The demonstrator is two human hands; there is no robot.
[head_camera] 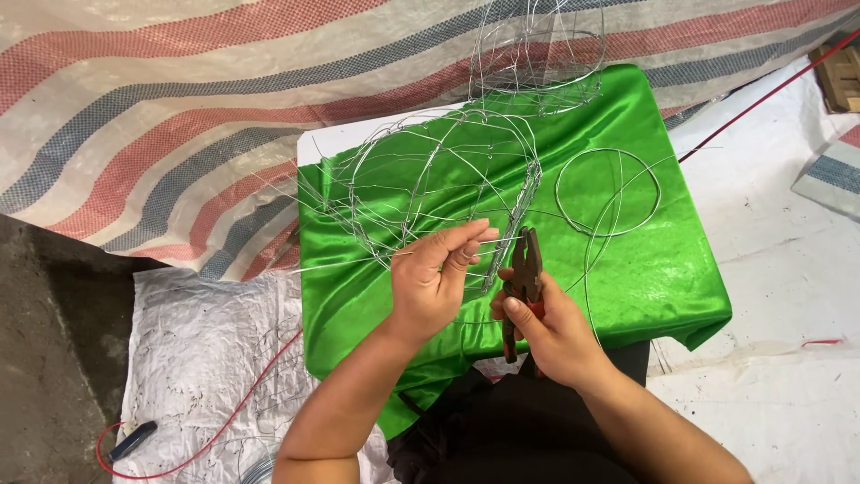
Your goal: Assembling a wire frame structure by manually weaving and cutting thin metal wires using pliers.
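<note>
My left hand (436,273) pinches a thin silver wire (354,260) between fingertips, close to a rounded wire frame (430,175) lying on a green satin cloth (663,269). In my right hand (555,332) I grip dark pliers with red handles (527,269). Their jaws point up and meet the wire just right of my left fingertips. The pliers' handles are partly hidden in my palm.
A loose wire ring (607,191) lies on the cloth to the right. A second wire frame (537,54) stands at the cloth's far edge. A striped tarp (179,108) hangs behind. A red cord (233,417) crosses white sheeting at lower left.
</note>
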